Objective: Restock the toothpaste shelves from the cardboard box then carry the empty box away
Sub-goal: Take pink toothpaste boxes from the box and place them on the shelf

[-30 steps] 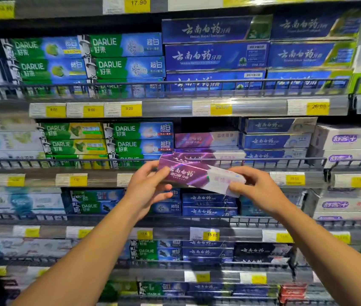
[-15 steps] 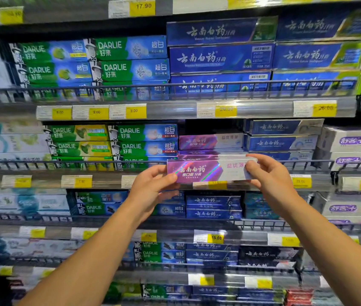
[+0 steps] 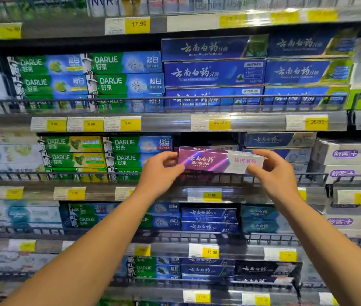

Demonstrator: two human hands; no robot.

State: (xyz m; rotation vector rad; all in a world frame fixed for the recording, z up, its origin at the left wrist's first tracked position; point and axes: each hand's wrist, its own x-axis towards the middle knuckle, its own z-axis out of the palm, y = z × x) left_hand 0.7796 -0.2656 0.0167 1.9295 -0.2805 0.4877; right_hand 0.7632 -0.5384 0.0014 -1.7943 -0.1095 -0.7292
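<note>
A purple and white toothpaste carton is held level at the second shelf, above the wire rail. My left hand pinches its left end. My right hand grips its right end. The carton sits over a stack of like purple cartons, whose top edge shows just behind it. Whether it touches the stack I cannot tell. The cardboard box is out of view.
Green Darlie cartons fill the slot to the left, blue and grey cartons the slot to the right. The shelf above hangs over a dark gap above the purple stack. Lower shelves hold more blue cartons.
Both hands have lifted the purple carton from below the wire rail, levelled it, and moved it up and into the shelf slot over the stack. The camera has tilted upward.
</note>
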